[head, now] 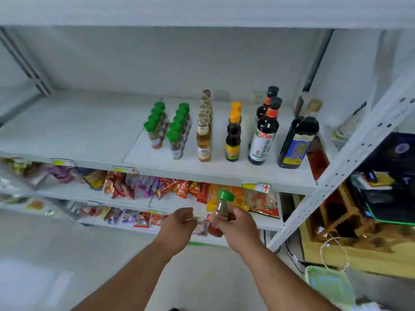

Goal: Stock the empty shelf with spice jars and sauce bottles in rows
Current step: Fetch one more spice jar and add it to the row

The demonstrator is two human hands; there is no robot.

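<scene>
Both forearms reach forward below the shelf [213, 173]. The right hand [238, 225] grips a green-capped spice jar [221, 212], tilted slightly, in front of the lower shelves. The left hand [179, 223] sits just beside it, fingers curled, seemingly pinching something small and blurred.

1. Both bare forearms rise from the bottom of the frame toward lower centre.
2. The left hand [179, 223] sits just left of centre, fingers loosely curled, thumb and forefinger close together.
3. The right hand [238, 227], just beside it, grips a jar [221, 212], fingers wrapped round its body.
</scene>
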